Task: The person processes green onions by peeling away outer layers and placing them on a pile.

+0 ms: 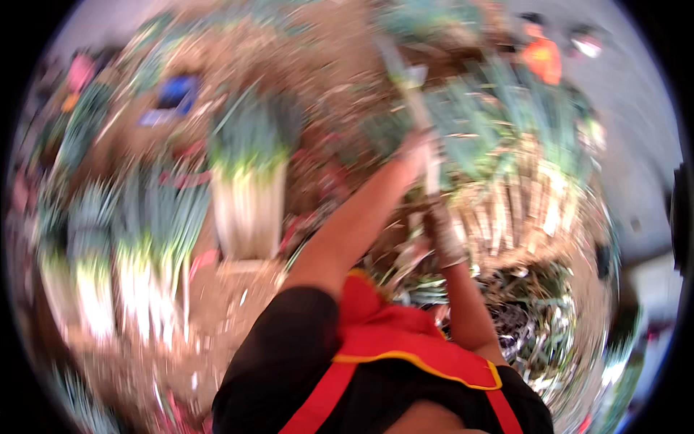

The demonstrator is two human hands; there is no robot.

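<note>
A long leek (431,170) stands upright before me, its white stem low and its leaf end up and to the left. My left hand (417,150) is closed around its upper stem. My right hand (442,235), which seems to wear a pale glove, is closed at the stem's lower end; motion blur hides its fingers. Just right of both hands lies a big pile of untrimmed leeks (517,192), with soil-brown stems and green tops. To the left stands a thick bundle of clean leeks (251,195), white stems towards me.
More leek bundles (148,282) lie at the left on brown ground (231,318). Dark leafy trimmings (517,311) are heaped by my right elbow. A blue object (176,94) sits at the far left. A person in orange (542,58) is at the far right, beside a grey floor (636,145).
</note>
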